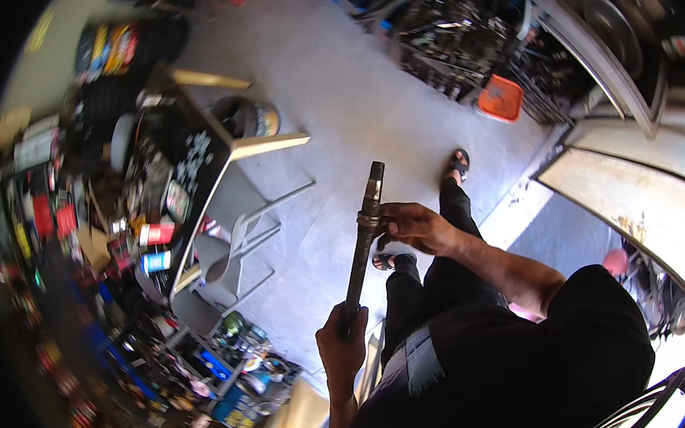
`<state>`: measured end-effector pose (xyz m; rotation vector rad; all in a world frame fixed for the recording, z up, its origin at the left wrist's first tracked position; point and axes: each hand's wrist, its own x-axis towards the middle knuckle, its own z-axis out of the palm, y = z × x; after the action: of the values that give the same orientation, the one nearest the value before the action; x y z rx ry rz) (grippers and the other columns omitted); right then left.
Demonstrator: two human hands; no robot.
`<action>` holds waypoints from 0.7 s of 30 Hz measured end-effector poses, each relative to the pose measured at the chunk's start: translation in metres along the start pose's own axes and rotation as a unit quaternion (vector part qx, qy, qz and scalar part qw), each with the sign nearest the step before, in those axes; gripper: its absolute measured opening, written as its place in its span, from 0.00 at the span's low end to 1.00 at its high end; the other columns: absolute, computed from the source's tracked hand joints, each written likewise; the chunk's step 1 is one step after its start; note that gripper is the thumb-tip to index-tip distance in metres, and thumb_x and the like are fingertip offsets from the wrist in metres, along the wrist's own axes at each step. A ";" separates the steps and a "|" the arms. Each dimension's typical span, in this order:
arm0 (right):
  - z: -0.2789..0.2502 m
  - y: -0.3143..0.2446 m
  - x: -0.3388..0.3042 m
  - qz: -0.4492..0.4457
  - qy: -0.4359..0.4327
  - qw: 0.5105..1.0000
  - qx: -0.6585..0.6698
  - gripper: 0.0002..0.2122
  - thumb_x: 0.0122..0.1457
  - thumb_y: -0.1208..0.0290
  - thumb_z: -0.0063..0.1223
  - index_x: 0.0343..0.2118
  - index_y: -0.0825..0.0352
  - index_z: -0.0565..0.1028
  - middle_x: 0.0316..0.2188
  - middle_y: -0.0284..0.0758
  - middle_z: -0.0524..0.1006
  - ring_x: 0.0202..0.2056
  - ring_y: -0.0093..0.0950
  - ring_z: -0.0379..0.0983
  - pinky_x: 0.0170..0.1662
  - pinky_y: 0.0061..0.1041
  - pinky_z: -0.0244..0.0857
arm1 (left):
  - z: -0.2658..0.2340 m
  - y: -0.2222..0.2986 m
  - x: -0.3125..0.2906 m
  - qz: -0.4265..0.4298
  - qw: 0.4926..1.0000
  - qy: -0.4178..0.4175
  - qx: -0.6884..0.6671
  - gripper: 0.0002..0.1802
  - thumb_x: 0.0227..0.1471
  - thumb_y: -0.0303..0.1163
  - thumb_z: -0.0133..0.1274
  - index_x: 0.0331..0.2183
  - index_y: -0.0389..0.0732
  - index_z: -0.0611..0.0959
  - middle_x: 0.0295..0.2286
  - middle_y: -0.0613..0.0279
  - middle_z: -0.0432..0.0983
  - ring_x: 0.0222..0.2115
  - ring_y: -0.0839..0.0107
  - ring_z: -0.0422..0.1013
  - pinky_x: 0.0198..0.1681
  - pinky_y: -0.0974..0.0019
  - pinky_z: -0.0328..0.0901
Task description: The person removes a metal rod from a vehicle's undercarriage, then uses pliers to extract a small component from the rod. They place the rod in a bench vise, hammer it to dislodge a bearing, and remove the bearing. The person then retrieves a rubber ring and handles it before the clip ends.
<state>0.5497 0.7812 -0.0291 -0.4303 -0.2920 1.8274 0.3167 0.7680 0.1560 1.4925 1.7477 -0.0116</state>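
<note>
A long dark metal shaft (361,265) with a ringed collar and a narrower, stepped far end is held at a slant in front of my body. Wrapped round its near end is my left hand (342,351), closed in a fist. My right hand (423,227) comes in from the right with bent fingers, its fingertips at the collar around the shaft's upper half. Part of those fingers is hidden behind the shaft. Both hands are above the grey floor.
Grey chairs (224,216) stand left, beside a cluttered table (152,174). A round tub (246,118) sits near the table's leg. Dark metal parts (450,41) are heaped at the far right, with an orange tray (500,99) next to them. My sandalled feet (459,165) are on the floor.
</note>
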 end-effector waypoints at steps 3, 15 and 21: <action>0.126 0.043 0.036 -0.006 -0.061 0.996 -0.061 0.22 0.71 0.66 0.56 0.62 0.73 0.72 0.51 0.42 0.82 0.56 0.32 0.77 0.54 0.32 0.70 | -0.048 -0.080 -0.051 0.019 0.995 0.080 -0.058 0.10 0.58 0.29 0.66 0.39 0.34 0.85 0.21 0.68 0.74 0.25 0.83 0.63 0.27 0.71 0.61; 0.435 0.374 0.082 0.128 -0.363 0.916 -0.114 0.17 0.66 0.67 0.63 0.55 0.66 0.78 0.55 0.38 0.75 0.58 0.43 0.72 0.62 0.50 0.65 | -0.185 -0.398 -0.233 -0.030 0.884 0.446 -0.135 0.15 0.52 0.27 0.69 0.42 0.39 0.86 0.25 0.51 0.81 0.25 0.54 0.80 0.30 0.60 0.72; 0.520 0.516 0.109 0.211 -0.402 0.872 -0.181 0.20 0.65 0.70 0.62 0.57 0.75 0.74 0.55 0.43 0.76 0.58 0.44 0.74 0.63 0.49 0.68 | -0.229 -0.516 -0.264 -0.057 0.831 0.510 -0.215 0.17 0.51 0.26 0.68 0.44 0.36 0.85 0.20 0.56 0.74 0.19 0.74 0.67 0.27 0.67 0.66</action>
<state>-0.1496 0.7448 0.2119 0.0600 -1.2091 2.3216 -0.2479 0.5104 0.2128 1.0759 2.4047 1.2436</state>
